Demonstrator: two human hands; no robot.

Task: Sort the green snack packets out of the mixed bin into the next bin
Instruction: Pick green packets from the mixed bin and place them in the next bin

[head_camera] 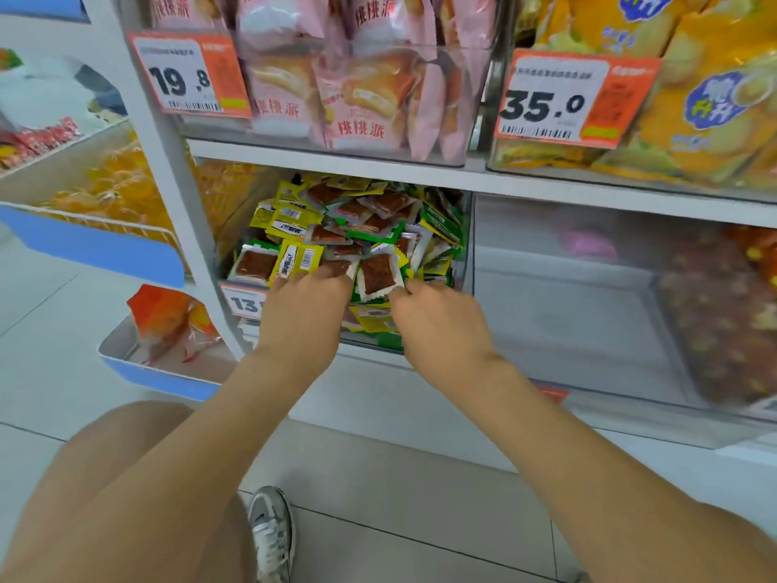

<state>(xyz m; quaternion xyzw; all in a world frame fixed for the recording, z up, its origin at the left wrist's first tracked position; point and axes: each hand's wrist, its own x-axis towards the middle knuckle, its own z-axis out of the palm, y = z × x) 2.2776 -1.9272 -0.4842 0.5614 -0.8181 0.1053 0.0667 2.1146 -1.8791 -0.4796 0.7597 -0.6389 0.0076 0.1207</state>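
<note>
The mixed bin (pixel 460 263) on the lower shelf is heaped with several small green and yellow snack packets, many showing a red-brown square. My left hand (pixel 300 317) reaches into the front of the heap, fingertips on a yellow packet (pixel 296 258). My right hand (pixel 437 321) pinches the lower corner of a green-edged packet (pixel 378 275) with a red-brown window, which stands slightly raised. The neighbouring clear bin (pixel 559 296) to the right looks nearly bare inside; its contents are blurred.
Above are clear bins of pink cake packets (pixel 370 90) and yellow chip bags (pixel 693 98) with orange price tags. A wire basket of orange snacks (pixel 109 191) and a blue-edged tray (pixel 164 342) stand to the left. A shoe (pixel 271 532) rests on the tiled floor.
</note>
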